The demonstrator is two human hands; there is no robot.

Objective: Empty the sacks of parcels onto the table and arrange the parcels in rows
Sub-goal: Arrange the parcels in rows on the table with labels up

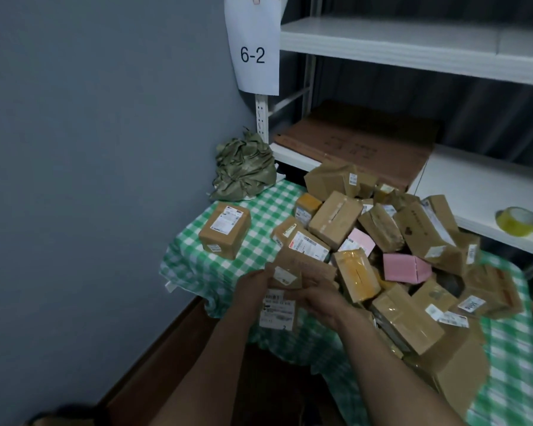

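Note:
A heap of several brown cardboard parcels [391,241], with two pink ones [405,267] among them, covers the right of the green-checked table [253,210]. One brown parcel [225,230] stands alone at the table's left. At the near edge I hold a flat brown parcel [285,279] with a white label between both hands. My left hand [254,287] grips its left side, and my right hand [316,298] grips its lower right. A second labelled parcel [277,313] shows just below the hands. A crumpled green sack [243,167] lies at the table's far corner.
A grey wall runs along the left. White shelving [413,44] rises behind the table, with a "6-2" paper sign [253,53], a flat brown carton [360,142] and a yellow tape roll [517,221]. Brown floor lies below the table's left edge.

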